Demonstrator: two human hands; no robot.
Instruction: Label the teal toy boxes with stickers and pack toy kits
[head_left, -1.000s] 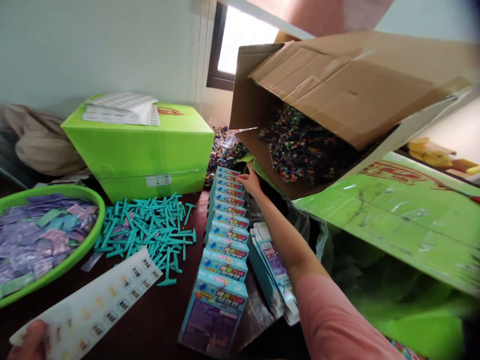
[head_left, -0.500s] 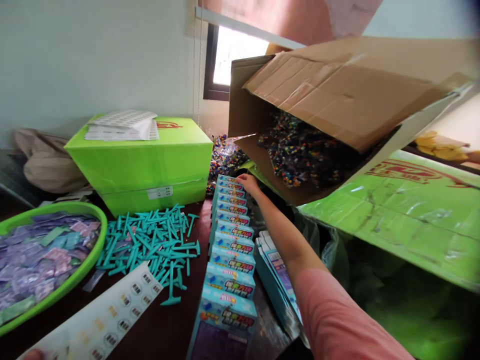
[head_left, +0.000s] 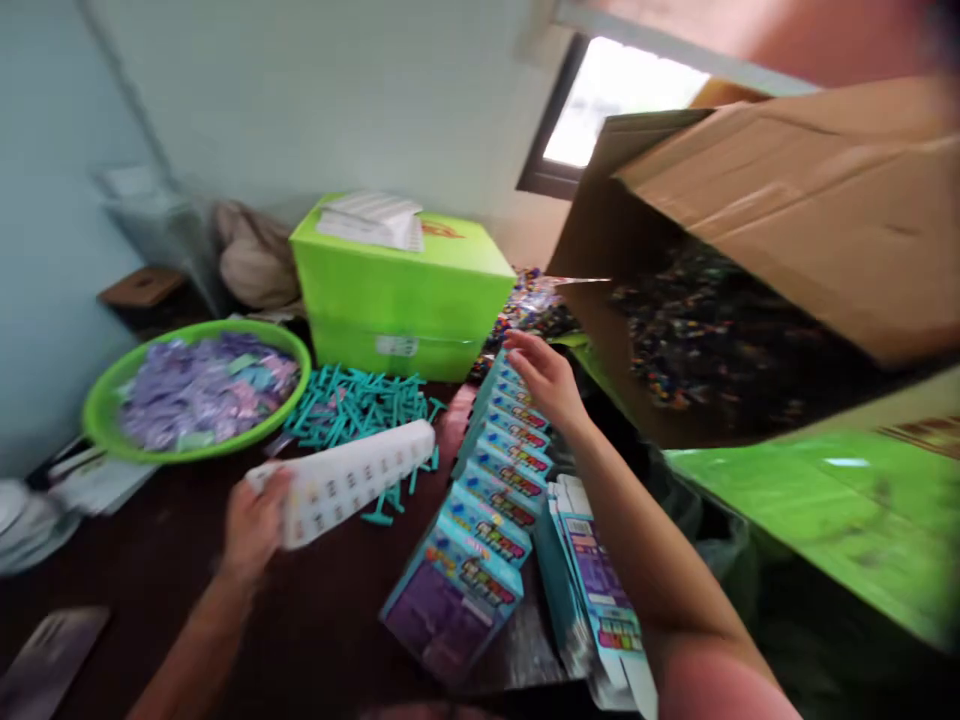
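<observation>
Left hand [head_left: 253,518] clamps my white paper sticker sheet [head_left: 356,482]; right hand [head_left: 550,383], grip unclear, over blue-purple cardboard boxes [head_left: 501,462], lined presumably for access.

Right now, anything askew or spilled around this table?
The brown cardboard carton lies tilted with its mouth open, multicoloured contents exposed, so it looks askew. The teal hammers lie in a loose, uncontained heap beside the green basin; possibly deliberate. The row of blue boxes looks roughly aligned.

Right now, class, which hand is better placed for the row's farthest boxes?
Probably the right hand: it is at the far end of the box row, while the left hand holds a label sheet.
</observation>
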